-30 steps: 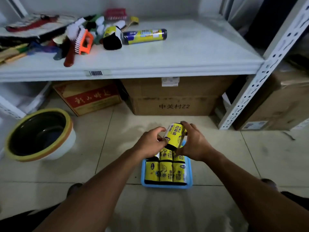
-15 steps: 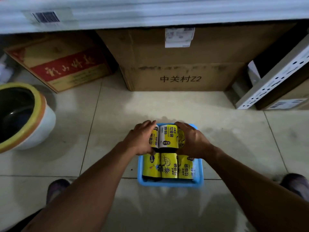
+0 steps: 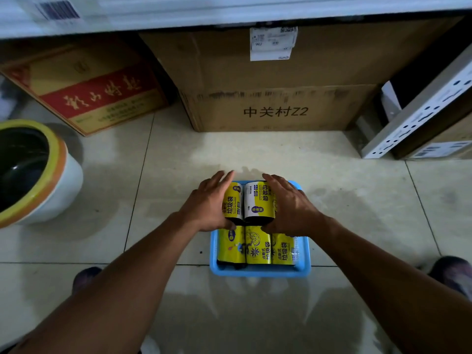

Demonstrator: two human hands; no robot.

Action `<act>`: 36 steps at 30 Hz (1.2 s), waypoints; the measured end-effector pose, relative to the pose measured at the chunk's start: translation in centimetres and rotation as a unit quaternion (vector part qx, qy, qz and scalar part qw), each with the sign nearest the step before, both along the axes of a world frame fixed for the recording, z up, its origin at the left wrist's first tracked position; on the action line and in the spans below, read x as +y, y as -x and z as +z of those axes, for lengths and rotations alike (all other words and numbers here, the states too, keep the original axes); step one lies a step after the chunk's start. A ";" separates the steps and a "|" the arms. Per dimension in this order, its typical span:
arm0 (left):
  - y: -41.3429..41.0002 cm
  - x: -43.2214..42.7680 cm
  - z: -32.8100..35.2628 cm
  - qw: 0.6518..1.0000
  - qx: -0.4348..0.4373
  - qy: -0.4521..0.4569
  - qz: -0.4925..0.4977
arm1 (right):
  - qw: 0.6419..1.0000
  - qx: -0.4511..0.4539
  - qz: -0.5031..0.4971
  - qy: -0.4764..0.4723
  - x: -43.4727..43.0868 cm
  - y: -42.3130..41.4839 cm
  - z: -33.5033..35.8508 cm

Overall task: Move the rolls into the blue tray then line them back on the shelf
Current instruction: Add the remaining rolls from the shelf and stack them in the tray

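Note:
A blue tray (image 3: 259, 272) sits on the tiled floor in front of me, filled with several yellow rolls. Three rolls (image 3: 257, 248) lie side by side in the near row. In the far row, a yellow roll (image 3: 233, 203) and a white-and-yellow roll (image 3: 259, 201) show between my hands. My left hand (image 3: 207, 204) lies with straight fingers against the left side of the far row. My right hand (image 3: 291, 205) rests flat with spread fingers over the right side, hiding what lies beneath it. The front edge of the white shelf (image 3: 229, 11) runs across the top.
A large cardboard box (image 3: 275, 85) and a red-printed carton (image 3: 86, 85) stand under the shelf behind the tray. A yellow-rimmed bowl (image 3: 33, 172) sits on the floor at left. A white perforated shelf post (image 3: 419, 116) leans at right. My shoes (image 3: 449, 274) flank the tray.
The roll held above the tray a second ago now lies in the far row. Both hands have gone from gripping it to lying flat with straight fingers. The view dropped from shelf to floor.

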State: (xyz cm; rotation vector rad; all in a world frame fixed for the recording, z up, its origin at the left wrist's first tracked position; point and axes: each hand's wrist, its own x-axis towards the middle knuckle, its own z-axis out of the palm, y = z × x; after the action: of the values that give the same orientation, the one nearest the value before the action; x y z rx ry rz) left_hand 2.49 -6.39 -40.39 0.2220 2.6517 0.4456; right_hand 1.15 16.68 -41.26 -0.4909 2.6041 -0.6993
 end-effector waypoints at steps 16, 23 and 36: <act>-0.5 -0.5 0.5 1.000 0.019 0.005 0.010 | 0.997 0.067 -0.010 -0.022 0.2 -0.9 0.7; -0.5 -1.1 -0.9 0.998 0.016 -0.052 0.035 | 0.997 0.080 -0.004 -0.022 -0.5 -0.2 -0.1; -2.5 -1.0 2.2 0.997 -0.015 -0.026 0.072 | 0.999 0.027 -0.010 -0.027 1.0 -1.2 2.4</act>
State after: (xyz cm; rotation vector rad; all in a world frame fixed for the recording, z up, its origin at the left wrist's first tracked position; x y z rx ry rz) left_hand 4.97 -7.40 -38.19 0.0392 2.6386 0.5600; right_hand 2.39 17.65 -38.84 -0.4753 2.6745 -0.6282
